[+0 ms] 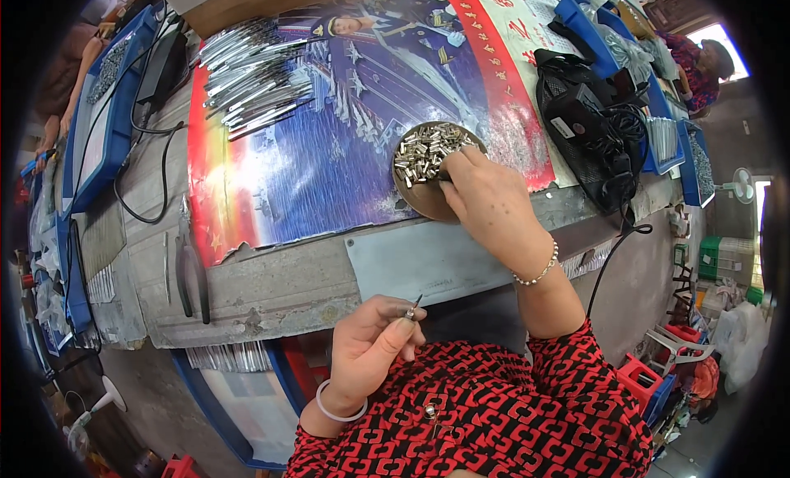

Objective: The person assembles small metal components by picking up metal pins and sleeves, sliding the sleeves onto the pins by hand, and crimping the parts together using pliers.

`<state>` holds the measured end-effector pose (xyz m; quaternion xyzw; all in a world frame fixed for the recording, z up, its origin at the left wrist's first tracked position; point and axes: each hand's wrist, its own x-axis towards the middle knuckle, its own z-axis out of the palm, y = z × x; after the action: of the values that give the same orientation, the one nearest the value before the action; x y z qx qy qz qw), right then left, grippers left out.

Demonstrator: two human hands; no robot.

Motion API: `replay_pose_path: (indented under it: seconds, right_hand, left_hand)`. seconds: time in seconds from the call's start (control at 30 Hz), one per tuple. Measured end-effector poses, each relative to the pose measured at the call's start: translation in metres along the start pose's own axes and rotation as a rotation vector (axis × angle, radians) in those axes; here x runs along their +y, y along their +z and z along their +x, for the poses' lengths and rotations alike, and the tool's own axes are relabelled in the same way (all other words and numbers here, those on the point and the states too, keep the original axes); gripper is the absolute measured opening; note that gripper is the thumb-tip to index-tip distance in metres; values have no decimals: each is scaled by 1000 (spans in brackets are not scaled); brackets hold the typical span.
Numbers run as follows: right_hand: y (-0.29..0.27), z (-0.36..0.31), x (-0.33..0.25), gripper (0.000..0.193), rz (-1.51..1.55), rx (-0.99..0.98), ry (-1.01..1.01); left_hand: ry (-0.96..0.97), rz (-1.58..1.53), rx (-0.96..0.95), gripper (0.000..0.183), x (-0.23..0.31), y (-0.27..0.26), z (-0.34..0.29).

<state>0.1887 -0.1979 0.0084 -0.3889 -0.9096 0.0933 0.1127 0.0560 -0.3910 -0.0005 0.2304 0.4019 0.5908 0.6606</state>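
A round brown bowl [429, 203] of small silvery metal sleeves [424, 159] sits near the table's front edge. Over its right side is my right hand [491, 194], fingers curled down among the sleeves. A small dark bit shows by the fingertips, and what they pinch is hidden. Lower down, in front of the table edge, my left hand [372, 346] pinches a small slim metal part [414, 308] between thumb and forefinger. Its thin dark tip points up. Farther off to the left, many thin metal rods [255, 79] lie piled on the printed poster [288, 190].
Pliers [191, 268] and a thin rod [166, 268] lie on the left of the table. A black mesh bag with cables [588, 124] is at the right. Blue trays [123, 108] stand at the left. A cardboard box [247, 9] is behind. Another person [695, 67] is at far right.
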Motion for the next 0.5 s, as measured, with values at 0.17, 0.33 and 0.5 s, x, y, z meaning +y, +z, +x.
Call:
replay_pose_path:
  seconds: [0.17, 0.33, 0.5]
  right_hand:
    - [-6, 6, -1, 15, 17, -154, 7]
    - [-6, 10, 2, 15, 9, -159, -30]
    - [-6, 10, 7, 16, 31, -132, -103]
  left_hand:
    - [-16, 13, -13, 18, -1, -1, 4]
    - [-13, 3, -25, 18, -1, 2, 6]
    - [-10, -3, -16, 18, -1, 6, 6]
